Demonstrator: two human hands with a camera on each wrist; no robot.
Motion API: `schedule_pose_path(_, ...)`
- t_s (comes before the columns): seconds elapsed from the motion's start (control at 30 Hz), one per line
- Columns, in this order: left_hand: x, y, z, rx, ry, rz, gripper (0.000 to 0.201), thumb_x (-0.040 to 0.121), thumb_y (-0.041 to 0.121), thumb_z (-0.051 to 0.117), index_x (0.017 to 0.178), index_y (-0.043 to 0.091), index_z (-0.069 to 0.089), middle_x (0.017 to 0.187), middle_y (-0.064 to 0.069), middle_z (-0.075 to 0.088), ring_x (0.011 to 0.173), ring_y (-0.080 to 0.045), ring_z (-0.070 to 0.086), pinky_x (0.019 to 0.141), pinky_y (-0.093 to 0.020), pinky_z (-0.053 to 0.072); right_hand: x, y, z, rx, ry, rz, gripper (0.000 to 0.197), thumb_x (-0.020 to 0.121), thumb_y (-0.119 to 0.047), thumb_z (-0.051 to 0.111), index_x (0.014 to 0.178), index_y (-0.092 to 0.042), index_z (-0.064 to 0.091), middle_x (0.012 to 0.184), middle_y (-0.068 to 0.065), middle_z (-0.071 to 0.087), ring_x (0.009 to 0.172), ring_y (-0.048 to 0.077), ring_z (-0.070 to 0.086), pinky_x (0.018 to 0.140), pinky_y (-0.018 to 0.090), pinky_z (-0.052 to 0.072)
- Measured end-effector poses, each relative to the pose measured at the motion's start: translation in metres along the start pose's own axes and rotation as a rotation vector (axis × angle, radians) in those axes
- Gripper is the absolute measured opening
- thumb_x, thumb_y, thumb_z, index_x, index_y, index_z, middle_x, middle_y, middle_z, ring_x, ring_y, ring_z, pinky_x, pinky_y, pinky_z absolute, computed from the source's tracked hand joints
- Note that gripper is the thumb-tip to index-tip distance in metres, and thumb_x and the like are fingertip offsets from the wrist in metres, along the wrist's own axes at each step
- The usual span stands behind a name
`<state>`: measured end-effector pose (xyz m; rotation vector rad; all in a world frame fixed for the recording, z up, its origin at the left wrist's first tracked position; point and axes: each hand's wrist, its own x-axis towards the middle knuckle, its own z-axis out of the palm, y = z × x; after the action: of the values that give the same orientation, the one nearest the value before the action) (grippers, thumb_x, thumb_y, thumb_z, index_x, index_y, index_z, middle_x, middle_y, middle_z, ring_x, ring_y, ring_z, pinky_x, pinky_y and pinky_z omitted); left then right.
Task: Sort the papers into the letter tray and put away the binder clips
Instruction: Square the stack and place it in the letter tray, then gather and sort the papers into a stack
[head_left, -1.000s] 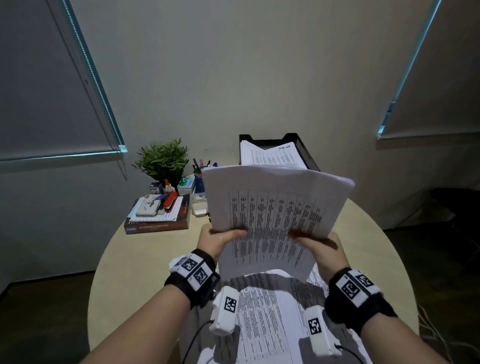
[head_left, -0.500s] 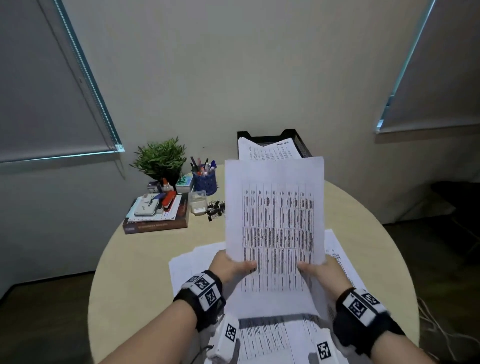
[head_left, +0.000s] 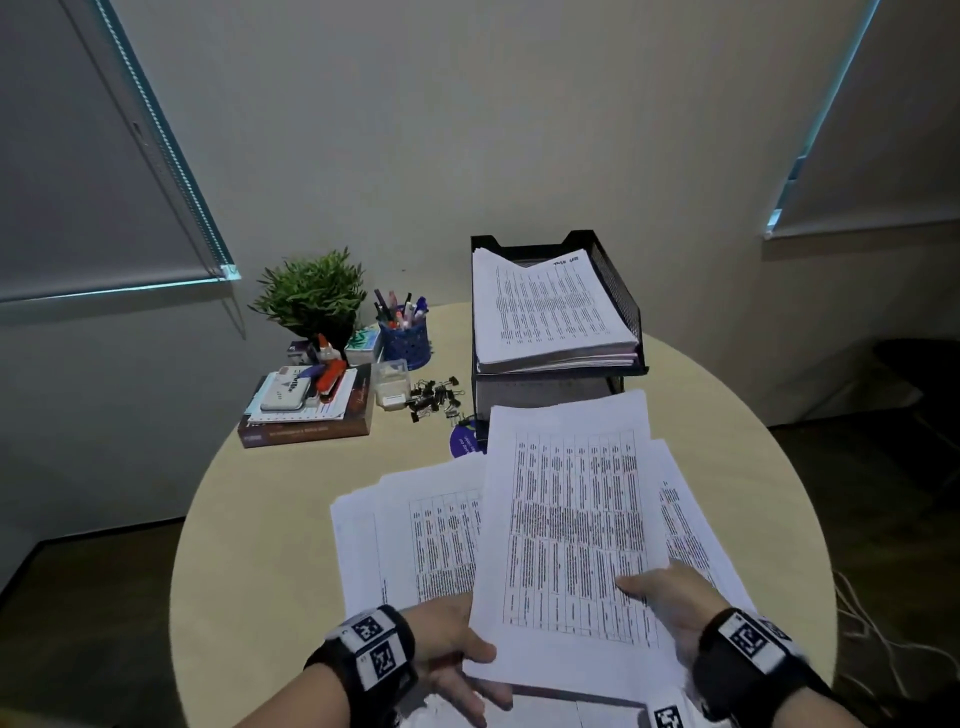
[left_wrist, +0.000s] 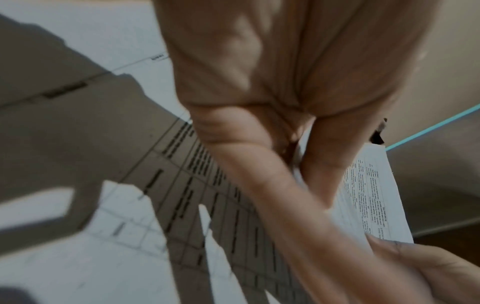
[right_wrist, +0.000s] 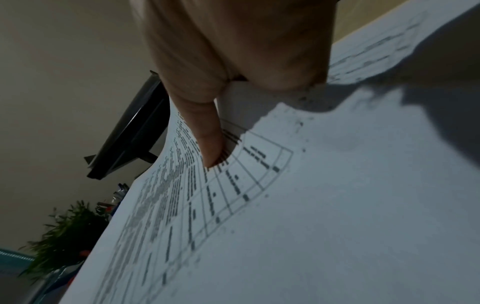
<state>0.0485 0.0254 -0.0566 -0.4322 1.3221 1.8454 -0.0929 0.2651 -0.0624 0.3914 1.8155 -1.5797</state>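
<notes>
Both hands hold a stack of printed table sheets (head_left: 571, 530) low over the round table. My left hand (head_left: 457, 654) pinches its lower left corner, thumb on top (left_wrist: 324, 164). My right hand (head_left: 660, 597) grips the lower right edge, its thumb (right_wrist: 210, 144) pressing on the print. More loose sheets (head_left: 421, 535) lie spread under the stack. The black mesh letter tray (head_left: 618, 296) stands at the back with a pile of papers (head_left: 545, 312) in its top level. A heap of black binder clips (head_left: 434, 397) lies left of the tray.
A small clear box (head_left: 392, 384) stands beside the clips. Behind it are a blue pen cup (head_left: 404, 340) and a potted plant (head_left: 311, 296). A book stack with a stapler (head_left: 306, 410) sits at the back left. A purple round tag (head_left: 465, 441) lies near the tray.
The stack, held upright and fanned before my face a second ago, has come down and now lies nearly flat just above the loose sheets. Both hands have dropped toward me.
</notes>
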Motion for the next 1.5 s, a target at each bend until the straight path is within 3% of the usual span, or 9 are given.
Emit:
schedule_pose_path(0.2,0.006,0.032,-0.013,-0.025,0.326,0.103,0.053,0.092,-0.014,0.036,0.133,0.019,0.041,0.113,-0.008,0.062,0.079,-0.026,0.072,0.066,-0.03,0.06,0.006,-0.063,0.003,0.007,-0.143,-0.089,0.037,0.085,0.016,0.051,0.121,0.009,0.053,0.12,0.026,0.061,0.101,0.035,0.061,0.099,0.044,0.044)
schedule_pose_path(0.37,0.014,0.079,-0.022,-0.062,0.426,0.198,0.059,0.091,-0.018,0.035,0.139,0.017,0.039,0.141,-0.01,0.047,0.11,-0.031,0.058,0.065,-0.026,0.059,0.023,-0.083,-0.001,-0.021,-0.287,-0.043,0.04,0.085,0.019,0.039,0.117,0.0,0.054,0.113,0.024,0.064,0.095,0.035,0.062,0.063,0.036,0.059)
schedule_pose_path(0.6,0.056,0.139,-0.056,-0.124,0.517,0.271,0.052,0.09,-0.019,0.035,0.13,0.012,0.046,0.124,-0.01,0.055,0.113,-0.031,0.058,0.06,-0.024,0.059,0.077,-0.125,-0.002,0.0,-0.125,-0.043,0.018,0.086,0.016,0.05,0.104,0.015,0.052,0.13,0.036,0.045,0.103,0.036,0.057,0.051,0.028,0.058)
schedule_pose_path(0.73,0.083,0.166,-0.085,0.031,0.652,0.327,0.028,0.084,-0.01,0.053,0.1,0.013,0.057,0.086,-0.013,0.061,0.071,-0.021,0.057,0.046,-0.022,0.047,0.107,-0.15,0.007,0.094,-0.035,-0.106,0.017,0.087,0.02,0.046,0.082,0.006,0.056,0.089,0.021,0.058,0.069,0.023,0.06,0.044,0.021,0.055)
schedule_pose_path(0.83,0.103,0.182,-0.103,-0.067,0.881,0.429,0.03,0.079,-0.013,0.062,0.068,0.009,0.045,0.045,-0.005,0.052,0.044,-0.017,0.056,0.046,-0.025,0.052,0.133,-0.164,0.013,0.212,0.037,-0.146,0.023,0.086,0.022,0.043,0.08,0.002,0.054,0.081,0.012,0.052,0.074,0.03,0.058,0.049,0.022,0.057)
schedule_pose_path(1.03,0.13,0.19,-0.116,0.207,1.219,0.342,0.041,0.071,-0.009,0.06,0.051,0.016,0.035,0.053,-0.006,0.047,0.055,-0.03,0.066,0.055,-0.042,0.059,0.175,-0.163,0.026,0.187,0.176,-0.203,0.023,0.079,0.022,0.047,0.094,0.012,0.061,0.076,0.016,0.061,0.066,0.029,0.062,0.053,0.024,0.057)
schedule_pose_path(1.17,0.125,0.188,-0.112,0.565,1.322,0.164,0.035,0.076,0.022,0.066,0.056,0.017,0.037,0.058,-0.001,0.049,0.064,-0.026,0.054,0.054,-0.026,0.041,0.169,-0.166,0.025,-0.223,0.296,-0.239,0.005,0.08,0.003,0.062,0.076,0.004,0.064,0.038,-0.003,0.058,0.046,0.013,0.064,0.032,0.011,0.038)
schedule_pose_path(1.3,0.107,0.178,-0.102,0.505,1.331,0.172,0.038,0.079,0.041,0.065,0.068,0.017,0.038,0.063,0.0,0.051,0.067,-0.024,0.052,0.057,-0.027,0.035,0.158,-0.161,0.016,-0.386,0.341,-0.36,0.019,0.081,-0.021,0.069,0.073,-0.009,0.057,0.055,0.009,0.066,0.054,0.027,0.064,0.058,0.037,0.058)
schedule_pose_path(1.5,0.075,0.124,-0.081,0.601,1.23,0.182,0.027,0.08,0.029,0.068,0.09,0.015,0.047,0.088,0.0,0.059,0.088,-0.024,0.058,0.074,-0.028,0.042,0.111,-0.119,-0.022,-0.673,0.128,-0.298,0.024,0.082,-0.029,0.068,0.088,-0.013,0.051,0.088,0.005,0.061,0.082,0.025,0.059,0.073,0.035,0.049)
